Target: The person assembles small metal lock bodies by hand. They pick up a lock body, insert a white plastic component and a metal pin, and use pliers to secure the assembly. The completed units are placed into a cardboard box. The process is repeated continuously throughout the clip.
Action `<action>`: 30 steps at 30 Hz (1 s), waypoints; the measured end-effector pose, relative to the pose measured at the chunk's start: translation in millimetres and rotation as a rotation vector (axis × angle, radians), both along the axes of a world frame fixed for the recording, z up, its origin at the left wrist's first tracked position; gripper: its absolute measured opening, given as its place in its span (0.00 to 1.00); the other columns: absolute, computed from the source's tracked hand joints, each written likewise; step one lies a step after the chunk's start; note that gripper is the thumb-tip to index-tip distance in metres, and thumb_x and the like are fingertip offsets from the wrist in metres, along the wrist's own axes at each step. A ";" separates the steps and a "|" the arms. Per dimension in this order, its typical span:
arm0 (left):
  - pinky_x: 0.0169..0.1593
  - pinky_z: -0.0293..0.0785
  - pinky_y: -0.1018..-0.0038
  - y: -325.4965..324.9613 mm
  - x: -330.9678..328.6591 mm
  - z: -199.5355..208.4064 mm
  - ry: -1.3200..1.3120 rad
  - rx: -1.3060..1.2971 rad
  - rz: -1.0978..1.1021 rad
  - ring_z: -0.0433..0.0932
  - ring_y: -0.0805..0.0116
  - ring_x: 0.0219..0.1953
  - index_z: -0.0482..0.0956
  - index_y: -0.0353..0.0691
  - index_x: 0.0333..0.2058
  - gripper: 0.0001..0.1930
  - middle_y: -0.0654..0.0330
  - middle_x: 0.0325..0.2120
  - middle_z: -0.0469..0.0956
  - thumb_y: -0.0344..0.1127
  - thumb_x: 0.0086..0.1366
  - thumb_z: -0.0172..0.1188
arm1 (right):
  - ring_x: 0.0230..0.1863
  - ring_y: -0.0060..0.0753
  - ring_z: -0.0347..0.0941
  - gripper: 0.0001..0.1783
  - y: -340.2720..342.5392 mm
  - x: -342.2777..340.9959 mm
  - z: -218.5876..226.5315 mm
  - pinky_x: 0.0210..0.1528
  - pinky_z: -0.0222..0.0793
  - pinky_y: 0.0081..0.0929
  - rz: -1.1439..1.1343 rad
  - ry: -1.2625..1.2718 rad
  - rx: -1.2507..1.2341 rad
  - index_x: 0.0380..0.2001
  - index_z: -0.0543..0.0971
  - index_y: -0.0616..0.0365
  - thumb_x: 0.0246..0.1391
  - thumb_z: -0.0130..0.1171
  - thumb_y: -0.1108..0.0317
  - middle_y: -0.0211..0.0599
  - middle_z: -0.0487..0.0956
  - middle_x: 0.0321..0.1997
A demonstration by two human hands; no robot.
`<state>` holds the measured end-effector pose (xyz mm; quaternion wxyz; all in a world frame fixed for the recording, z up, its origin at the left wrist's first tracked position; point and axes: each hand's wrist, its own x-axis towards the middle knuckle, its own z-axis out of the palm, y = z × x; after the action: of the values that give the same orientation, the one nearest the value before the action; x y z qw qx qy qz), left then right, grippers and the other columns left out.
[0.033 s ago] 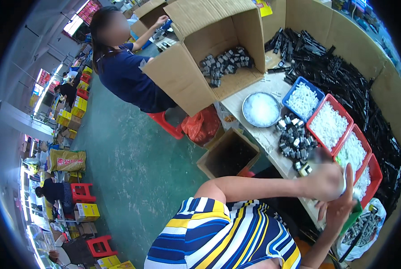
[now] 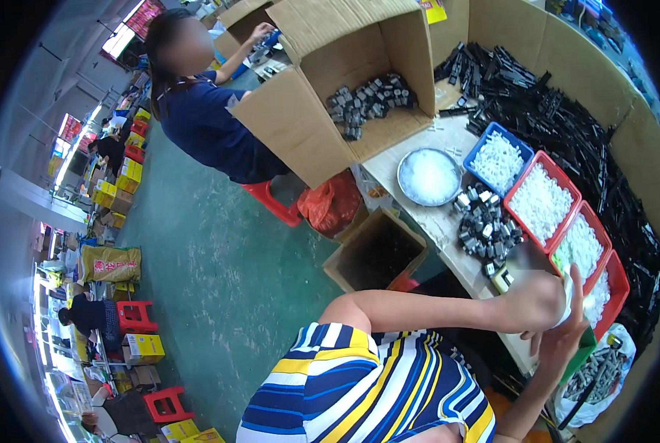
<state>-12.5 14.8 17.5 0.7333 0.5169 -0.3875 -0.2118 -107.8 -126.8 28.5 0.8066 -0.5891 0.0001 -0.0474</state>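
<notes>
Here, the left hand (image 2: 534, 301) and the right hand (image 2: 566, 336) meet at 4 o'clock in the view, over the near edge of the workbench (image 2: 448, 221). The left hand is closed in a fist. The right hand touches it from below, with one finger pointing up past a white piece (image 2: 566, 295) that shows between the two hands. Motion blur covers both hands, so the shape of the white piece and the exact grip on it cannot be determined.

At 10 o'clock from the hands, just beside them, lies a heap of small black-and-white parts (image 2: 486, 225) on the bench. At 12 to 2 o'clock from the hands stands a row of trays filled with small white parts: one blue tray (image 2: 485, 142) at the far end, then three red trays (image 2: 547, 173) running toward the hands. A round metal dish (image 2: 428, 177) with white contents sits at 11 o'clock, beyond the heap. A bank of long black parts (image 2: 566, 125) lies behind the trays, against a cardboard wall (image 2: 566, 59).

A large open cardboard box (image 2: 300, 125), tipped on its side and holding dark parts, stands at the far end of the bench. A smaller open carton (image 2: 378, 255) sits on the green floor (image 2: 219, 280) below the bench, beside an orange bag (image 2: 330, 205). A person in a dark blue top (image 2: 204, 125) sits on a red stool (image 2: 271, 201) at 10 o'clock in the view.
</notes>
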 end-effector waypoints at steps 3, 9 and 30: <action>0.56 0.66 0.61 2.8 0.9 1.9 -0.221 -0.102 0.036 0.74 0.58 0.49 0.82 0.33 0.26 0.04 0.55 0.35 0.78 0.27 0.54 0.64 | 0.64 0.35 0.65 0.49 -16.8 10.8 -16.4 0.67 0.59 0.34 -0.297 -0.019 -0.103 0.69 0.58 0.68 0.65 0.36 0.31 0.50 0.61 0.72; 0.48 0.71 0.74 26.6 16.7 -1.3 0.254 0.126 0.112 0.75 0.71 0.43 0.84 0.31 0.38 0.08 0.59 0.40 0.79 0.25 0.63 0.59 | 0.37 0.22 0.73 0.23 -24.1 -1.3 7.4 0.41 0.71 0.20 -0.688 -0.275 -0.747 0.56 0.76 0.58 0.57 0.61 0.73 0.29 0.77 0.41; 0.69 0.53 0.65 -70.6 -54.0 39.3 -0.388 0.459 -0.429 0.61 0.60 0.67 0.55 0.31 0.69 0.44 0.47 0.66 0.61 0.65 0.70 0.46 | 0.41 0.44 0.75 0.09 -20.1 -97.1 -20.9 0.42 0.72 0.36 -0.688 -0.356 -0.929 0.39 0.78 0.63 0.55 0.60 0.74 0.42 0.71 0.38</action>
<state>-66.5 -55.9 56.8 0.4500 0.6057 -0.5612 -0.3403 -204.8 -146.9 7.6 0.3911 -0.8288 0.0347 -0.3987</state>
